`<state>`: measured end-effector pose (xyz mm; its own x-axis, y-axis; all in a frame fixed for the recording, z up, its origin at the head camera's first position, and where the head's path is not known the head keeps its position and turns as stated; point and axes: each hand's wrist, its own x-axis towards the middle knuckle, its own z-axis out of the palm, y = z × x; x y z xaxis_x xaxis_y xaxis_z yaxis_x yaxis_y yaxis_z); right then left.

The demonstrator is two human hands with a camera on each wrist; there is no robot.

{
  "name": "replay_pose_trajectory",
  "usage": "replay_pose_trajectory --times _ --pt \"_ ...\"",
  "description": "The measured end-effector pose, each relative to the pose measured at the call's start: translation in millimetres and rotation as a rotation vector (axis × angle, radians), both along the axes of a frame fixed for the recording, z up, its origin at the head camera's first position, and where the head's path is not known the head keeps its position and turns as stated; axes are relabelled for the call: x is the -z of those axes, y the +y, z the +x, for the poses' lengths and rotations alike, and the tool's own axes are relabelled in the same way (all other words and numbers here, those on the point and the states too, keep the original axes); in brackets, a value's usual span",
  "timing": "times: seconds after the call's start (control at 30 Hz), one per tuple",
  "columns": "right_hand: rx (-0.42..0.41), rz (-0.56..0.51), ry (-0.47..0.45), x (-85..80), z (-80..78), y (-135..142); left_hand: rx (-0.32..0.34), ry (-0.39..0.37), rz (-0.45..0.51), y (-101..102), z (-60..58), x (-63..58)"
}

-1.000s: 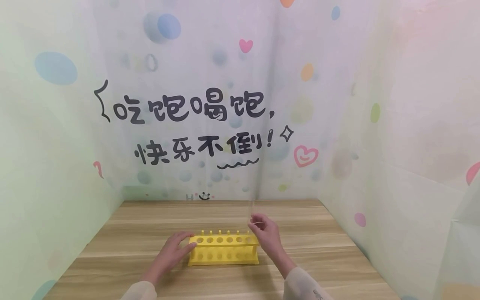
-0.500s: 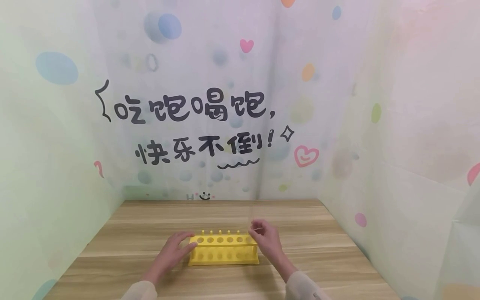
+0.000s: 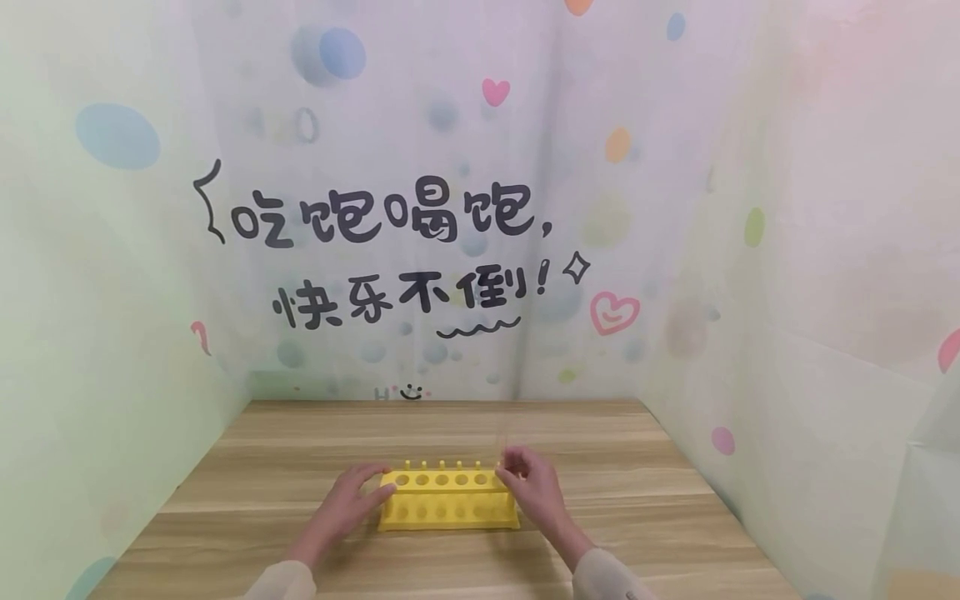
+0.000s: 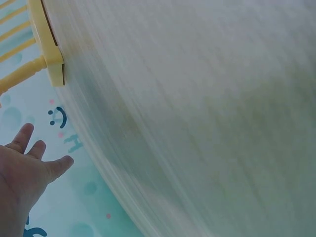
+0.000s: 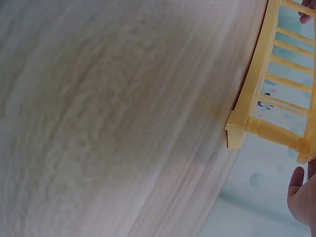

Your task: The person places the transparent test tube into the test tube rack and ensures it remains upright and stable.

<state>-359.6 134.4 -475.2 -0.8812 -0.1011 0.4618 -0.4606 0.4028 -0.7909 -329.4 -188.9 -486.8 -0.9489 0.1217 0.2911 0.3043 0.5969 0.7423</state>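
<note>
A yellow test tube rack (image 3: 450, 492) stands on the wooden table, with a row of round holes in its top and pegs along its back. At its left end my left hand (image 3: 352, 498) holds the top bar between thumb and fingers. My right hand (image 3: 534, 483) pinches a clear test tube (image 3: 503, 435) at the rack's rightmost hole; the tube is faint, its upper part rising above the fingers. In the right wrist view, the right hand (image 5: 303, 200) is close by the rack's post (image 5: 276, 134). Left fingers (image 4: 60, 167) spread near the rack (image 4: 45, 42) in the left wrist view.
The wood-grain table (image 3: 315, 433) runs back to a white curtain (image 3: 420, 125) printed with dots, hearts and dark lettering. Pale side walls (image 3: 97, 292) close in the left and right.
My right hand has moved down a little with the test tube, so less of the tube stands above the rack. The left hand and the rack have stayed in place.
</note>
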Motion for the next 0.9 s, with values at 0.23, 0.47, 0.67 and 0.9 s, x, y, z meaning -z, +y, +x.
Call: replay_pose_trajectory --times 0.23,0.47,0.67,0.9 --pt "0.004 0.033 0.004 1.0 0.9 1 0.006 0.001 0.0 0 -0.3 0.0" --pt "0.032 0.057 -0.008 2.5 1.3 3 0.004 -0.007 -0.025 1 3.1 -4.3" --pt "0.033 0.049 -0.017 3.1 1.5 7 0.0 -0.029 -0.057 2 5.2 -11.5" --pt "0.032 0.049 -0.014 -0.2 1.4 10 0.001 -0.014 -0.144 0 0.7 -16.3"
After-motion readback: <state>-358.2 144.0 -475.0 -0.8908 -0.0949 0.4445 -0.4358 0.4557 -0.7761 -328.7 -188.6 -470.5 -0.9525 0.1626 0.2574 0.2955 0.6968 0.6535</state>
